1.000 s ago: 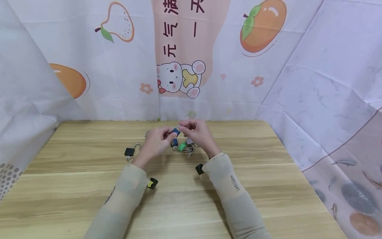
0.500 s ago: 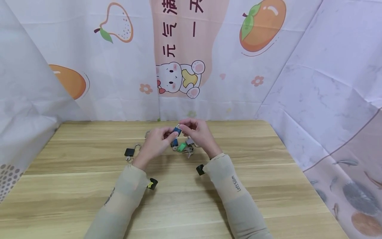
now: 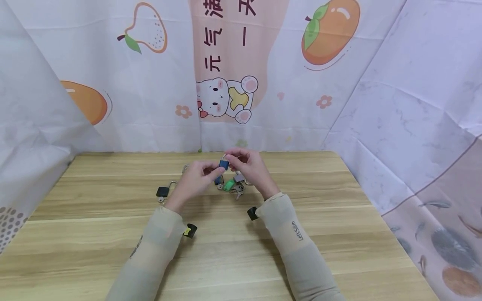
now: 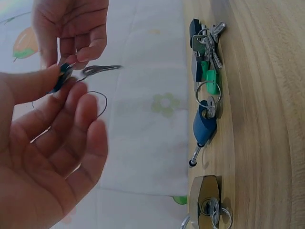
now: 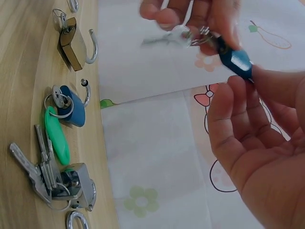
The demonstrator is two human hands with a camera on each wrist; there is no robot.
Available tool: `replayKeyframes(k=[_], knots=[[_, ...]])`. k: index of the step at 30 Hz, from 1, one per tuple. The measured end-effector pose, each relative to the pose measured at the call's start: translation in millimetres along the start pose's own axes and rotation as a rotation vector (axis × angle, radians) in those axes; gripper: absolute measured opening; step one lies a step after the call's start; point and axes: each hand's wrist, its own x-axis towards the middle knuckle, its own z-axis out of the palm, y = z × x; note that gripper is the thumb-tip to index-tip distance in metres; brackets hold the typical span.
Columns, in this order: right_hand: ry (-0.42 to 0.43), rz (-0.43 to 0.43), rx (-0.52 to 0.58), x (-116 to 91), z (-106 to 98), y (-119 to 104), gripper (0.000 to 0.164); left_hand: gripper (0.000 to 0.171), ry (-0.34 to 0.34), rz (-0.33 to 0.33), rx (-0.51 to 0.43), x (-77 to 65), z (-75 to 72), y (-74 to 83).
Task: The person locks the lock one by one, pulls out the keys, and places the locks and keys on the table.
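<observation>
My left hand [image 3: 196, 179] pinches the body of a small blue padlock [image 3: 224, 165] between thumb and fingers, above the table. My right hand [image 3: 246, 167] pinches the top of its shackle from the other side. The padlock stands roughly upright in the head view, its shackle partly hidden by fingers. Blurred keys [image 5: 178, 37] dangle from it on a ring in the right wrist view. Below the hands lies a second blue padlock [image 5: 74, 107] with its shackle open and a key in it, next to a green key tag [image 5: 57, 136].
A silver padlock [image 5: 86, 183] lies with a bunch of keys [image 3: 239, 190] by the green tag. Left of them are a brass padlock [image 5: 71, 45] and a black padlock [image 3: 162, 192], both with open shackles. A printed curtain [image 3: 162, 138] hangs behind the wooden table [image 3: 222, 259].
The held padlock has turned from tilted to nearly upright and risen slightly. Both hands keep their pinch on it, the right fingers a little higher.
</observation>
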Motion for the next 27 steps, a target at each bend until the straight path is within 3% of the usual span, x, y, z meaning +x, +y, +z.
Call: replayKeyframes(k=[4, 7, 12, 27], knots=[[-0.001, -0.011, 0.006, 0.3, -1.9, -2.3, 0.031, 0.031, 0.101, 0.009, -0.01, -1.2, -4.5, -0.5], [-0.008, -0.009, -0.008, 0.2, -2.8, -3.6, 0.033, 0.032, 0.13, 0.01, -0.049, -1.8, -7.9, -0.9], [-0.05, 0.002, -0.002, -0.1, -2.3, -2.2, 0.029, 0.031, 0.114, 0.024, -0.079, -1.8, -9.3, -1.5], [-0.092, -0.034, -0.029, 0.0, -2.4, 0.3, 0.024, 0.028, 0.08, 0.096, -0.015, 0.2, -5.2, -1.7]])
